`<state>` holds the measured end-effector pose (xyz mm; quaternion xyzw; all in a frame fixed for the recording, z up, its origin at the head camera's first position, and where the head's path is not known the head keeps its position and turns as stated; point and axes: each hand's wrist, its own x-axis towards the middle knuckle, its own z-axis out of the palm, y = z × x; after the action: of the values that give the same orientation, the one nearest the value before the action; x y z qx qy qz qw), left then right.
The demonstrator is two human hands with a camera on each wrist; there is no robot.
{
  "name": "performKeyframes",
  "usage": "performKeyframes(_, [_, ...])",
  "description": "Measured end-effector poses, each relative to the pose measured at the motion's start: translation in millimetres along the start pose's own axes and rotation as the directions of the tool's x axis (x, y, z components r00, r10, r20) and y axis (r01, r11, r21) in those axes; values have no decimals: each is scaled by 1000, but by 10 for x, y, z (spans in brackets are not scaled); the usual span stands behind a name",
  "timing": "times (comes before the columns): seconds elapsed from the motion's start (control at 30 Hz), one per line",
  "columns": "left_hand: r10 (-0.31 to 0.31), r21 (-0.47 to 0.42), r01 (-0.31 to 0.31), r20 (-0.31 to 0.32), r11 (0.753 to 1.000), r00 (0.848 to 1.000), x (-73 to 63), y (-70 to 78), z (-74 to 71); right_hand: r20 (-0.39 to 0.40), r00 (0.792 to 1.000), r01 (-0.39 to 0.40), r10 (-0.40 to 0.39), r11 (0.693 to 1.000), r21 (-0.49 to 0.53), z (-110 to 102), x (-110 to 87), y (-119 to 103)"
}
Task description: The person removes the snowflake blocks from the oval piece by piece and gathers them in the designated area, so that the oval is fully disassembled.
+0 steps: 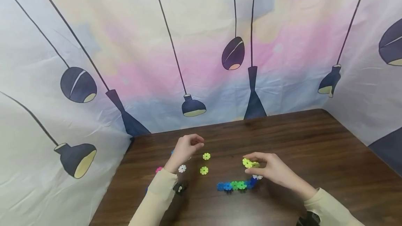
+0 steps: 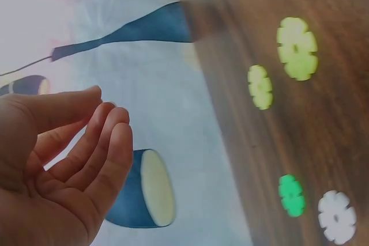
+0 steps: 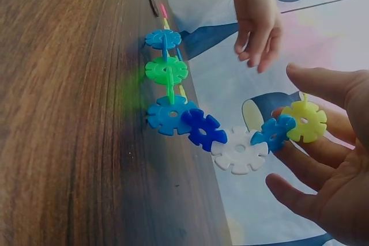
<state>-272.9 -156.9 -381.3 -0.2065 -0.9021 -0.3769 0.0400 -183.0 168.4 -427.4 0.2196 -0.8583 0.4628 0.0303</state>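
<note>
A chain of slotted plastic flower discs (image 1: 235,185) in blue, green, white and yellow lies partly on the table, its right end lifted. My right hand (image 1: 273,170) holds that raised end by the yellow disc (image 3: 307,121). Next to it in the right wrist view come a blue disc (image 3: 274,133) and a white disc (image 3: 240,150). My left hand (image 1: 185,151) hovers above the table's far left part, beyond the loose discs. In the left wrist view its fingers (image 2: 118,148) are loosely bent towards the thumb, and nothing shows between them.
Two loose yellow-green discs (image 1: 204,170) lie between the hands. A white disc (image 1: 182,168) and a pink disc (image 1: 159,170) lie near the left forearm, which partly hides others. A green disc (image 2: 292,195) shows in the left wrist view. A printed curtain (image 1: 207,79) hangs behind the wooden table (image 1: 289,128).
</note>
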Motion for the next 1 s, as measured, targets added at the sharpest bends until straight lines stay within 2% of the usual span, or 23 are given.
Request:
performKeyframes(0.23, [31, -6, -31, -11, 999, 999, -97, 190, -142, -3, 1000, -4, 4, 1000, -21, -26, 22, -21])
performKeyframes(0.43, [41, -15, -42, -31, 999, 999, -214, 233, -178, 21, 1000, -11, 11, 1000, -13, -34, 19, -38])
performKeyframes(0.57, [50, -31, -51, -22, 998, 998, -279, 245, -176, 33, 999, 3, -2, 1000, -29, -32, 17, -38])
performKeyframes(0.7, [78, -40, -78, -12, 996, 997, -322, 270, -158, 12, 1000, 3, -3, 999, -40, -18, 18, -46])
performKeyframes(0.87, [102, -47, -101, 17, 994, 995, -376, 324, -129, 2, 1000, -23, 23, 1000, -3, 1, 26, -73])
performKeyframes(1.0, [147, -39, -146, 36, 989, 988, -416, 360, -96, -1, 999, -38, 38, 999, 17, 20, 22, -98])
